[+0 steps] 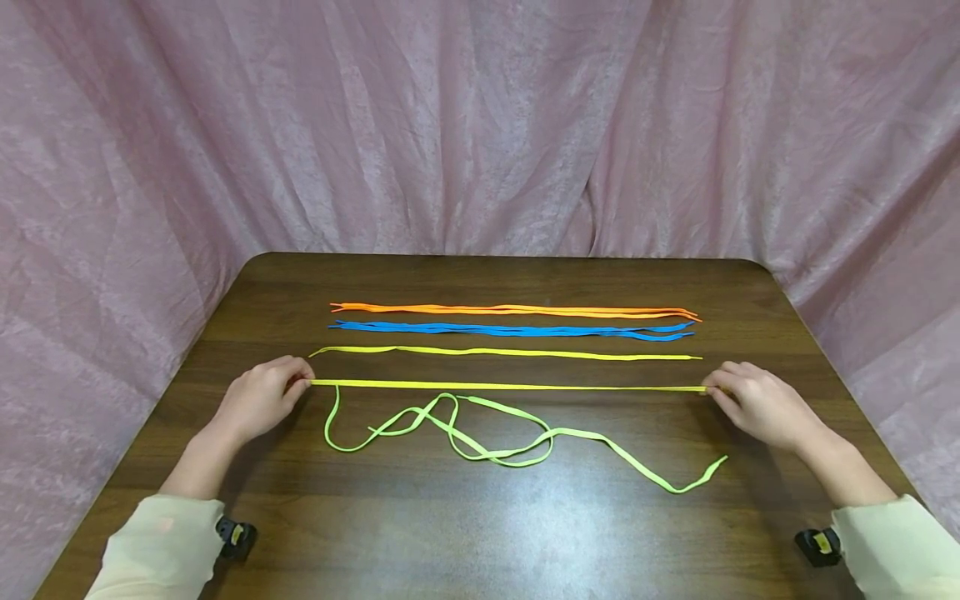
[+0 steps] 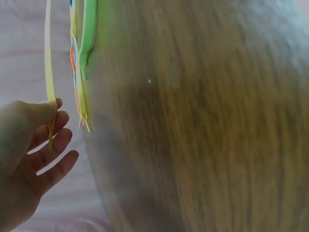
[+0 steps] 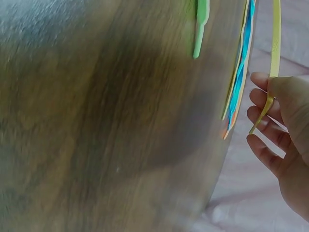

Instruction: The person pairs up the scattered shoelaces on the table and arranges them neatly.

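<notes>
A yellow shoelace (image 1: 480, 385) is stretched straight between the two hands. My left hand (image 1: 264, 393) pinches it near its left end, and the short tip hangs past the thumb in the left wrist view. Near the other end, my right hand (image 1: 761, 404) pinches the lace between thumb and forefinger, its tip (image 3: 260, 118) lying across the fingers. Just beyond it on the table, a second yellow shoelace (image 1: 510, 352) lies almost straight. Closer to me, yellow-green shoelace (image 1: 517, 457) lies in loose loops, one tip toward the right.
Blue shoelaces (image 1: 480, 330) lie side by side behind the yellow one, with orange shoelaces (image 1: 517, 310) farther back. All are on a dark wooden table (image 1: 420, 542) with rounded back corners. Pink curtains (image 1: 480, 125) hang around its back and sides.
</notes>
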Action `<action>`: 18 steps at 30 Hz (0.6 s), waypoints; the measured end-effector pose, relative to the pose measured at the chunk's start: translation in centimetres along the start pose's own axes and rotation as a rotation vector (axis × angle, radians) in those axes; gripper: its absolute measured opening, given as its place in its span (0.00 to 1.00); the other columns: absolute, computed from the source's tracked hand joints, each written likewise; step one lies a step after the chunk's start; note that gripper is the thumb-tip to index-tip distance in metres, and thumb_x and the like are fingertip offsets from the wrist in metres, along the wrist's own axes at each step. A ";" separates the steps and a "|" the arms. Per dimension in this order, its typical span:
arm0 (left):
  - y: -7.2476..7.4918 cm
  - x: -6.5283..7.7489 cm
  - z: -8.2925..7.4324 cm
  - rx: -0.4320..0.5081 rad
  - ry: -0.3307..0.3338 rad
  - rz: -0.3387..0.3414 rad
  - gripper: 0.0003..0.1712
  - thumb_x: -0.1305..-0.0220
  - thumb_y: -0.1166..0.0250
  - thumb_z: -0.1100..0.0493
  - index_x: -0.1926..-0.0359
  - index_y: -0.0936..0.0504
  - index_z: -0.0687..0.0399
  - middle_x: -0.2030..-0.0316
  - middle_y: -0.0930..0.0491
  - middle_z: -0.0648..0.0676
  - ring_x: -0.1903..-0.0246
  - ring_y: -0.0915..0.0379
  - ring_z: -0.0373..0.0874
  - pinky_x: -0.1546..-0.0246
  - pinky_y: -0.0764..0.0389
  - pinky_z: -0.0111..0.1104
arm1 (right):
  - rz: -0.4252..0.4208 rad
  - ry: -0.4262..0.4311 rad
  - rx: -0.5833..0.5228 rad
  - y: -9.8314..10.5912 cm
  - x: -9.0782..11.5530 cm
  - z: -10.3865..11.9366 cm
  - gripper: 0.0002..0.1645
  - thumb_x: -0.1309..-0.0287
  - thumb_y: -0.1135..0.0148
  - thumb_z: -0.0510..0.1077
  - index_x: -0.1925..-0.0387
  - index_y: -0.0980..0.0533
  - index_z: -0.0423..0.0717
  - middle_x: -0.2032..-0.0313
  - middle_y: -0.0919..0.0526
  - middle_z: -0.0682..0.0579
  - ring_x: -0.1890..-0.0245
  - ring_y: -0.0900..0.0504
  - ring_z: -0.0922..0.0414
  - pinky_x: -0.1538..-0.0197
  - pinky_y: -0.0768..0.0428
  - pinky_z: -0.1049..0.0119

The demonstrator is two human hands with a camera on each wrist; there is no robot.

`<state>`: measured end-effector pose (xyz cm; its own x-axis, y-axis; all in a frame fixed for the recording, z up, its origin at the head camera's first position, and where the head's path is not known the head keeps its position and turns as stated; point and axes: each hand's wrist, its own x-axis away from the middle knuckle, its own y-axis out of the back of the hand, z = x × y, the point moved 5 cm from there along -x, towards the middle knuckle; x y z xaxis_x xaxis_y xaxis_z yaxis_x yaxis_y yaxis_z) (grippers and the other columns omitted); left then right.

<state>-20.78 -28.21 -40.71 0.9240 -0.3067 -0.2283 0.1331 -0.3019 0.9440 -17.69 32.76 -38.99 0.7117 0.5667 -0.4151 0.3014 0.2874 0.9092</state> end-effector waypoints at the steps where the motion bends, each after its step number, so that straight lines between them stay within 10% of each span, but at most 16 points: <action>1: 0.0 0.0 0.1 0.001 0.004 0.002 0.04 0.42 0.38 0.62 0.69 0.22 0.47 0.68 0.20 0.48 0.74 0.25 0.47 0.76 0.28 0.46 | 0.002 -0.008 0.003 0.0 0.1 -0.2 0.11 0.63 0.33 0.31 0.74 0.22 0.46 0.74 0.24 0.59 0.74 0.25 0.58 0.70 0.26 0.61; 18: 0.1 0.2 1.3 -0.019 0.031 0.040 0.02 0.42 0.39 0.62 0.67 0.20 0.52 0.68 0.19 0.51 0.72 0.23 0.50 0.75 0.27 0.48 | -0.018 -0.017 0.014 0.1 0.8 -1.3 0.13 0.67 0.33 0.29 0.73 0.21 0.44 0.75 0.23 0.57 0.75 0.23 0.55 0.71 0.26 0.60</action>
<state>-21.01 -29.48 -40.99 0.9392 -0.2905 -0.1830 0.1020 -0.2728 0.9567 -17.91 34.28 -39.32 0.7171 0.5481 -0.4305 0.3225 0.2866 0.9021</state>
